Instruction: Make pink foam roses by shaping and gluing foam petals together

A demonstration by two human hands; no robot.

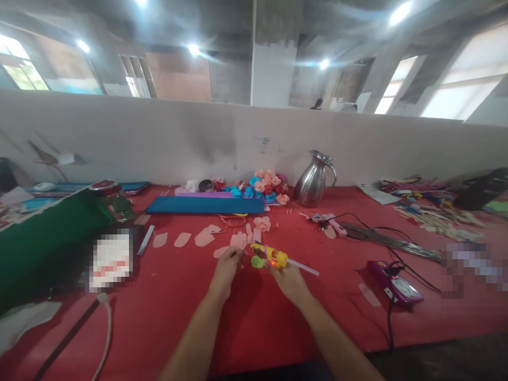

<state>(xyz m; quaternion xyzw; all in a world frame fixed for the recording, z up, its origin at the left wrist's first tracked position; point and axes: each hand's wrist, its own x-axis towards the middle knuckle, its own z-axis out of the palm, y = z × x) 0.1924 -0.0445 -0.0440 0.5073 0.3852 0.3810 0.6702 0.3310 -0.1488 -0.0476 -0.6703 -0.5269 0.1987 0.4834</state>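
In the middle of the red table, my right hand [289,281] grips a yellow hot glue gun [281,259], its nozzle pointing left. A translucent glue stick [304,266] juts from the gun's back, and a small red light glows on it. My left hand [227,270] is closed in a pinch just left of the nozzle; whatever sits between its fingertips is too small to make out. A round light green piece [257,262] shows between the hands. Pink petal pieces [207,235] lie beyond my left hand, and a pink paper rose [262,224] rests behind the gun.
A blue board [204,205] lies behind the petals, near a cluster of paper flowers [270,182] and a steel jug [312,180]. At right are a purple power strip [392,286], black cords and a bundle of wires [391,241]. A green box [51,233] and glass jar [113,201] stand left.
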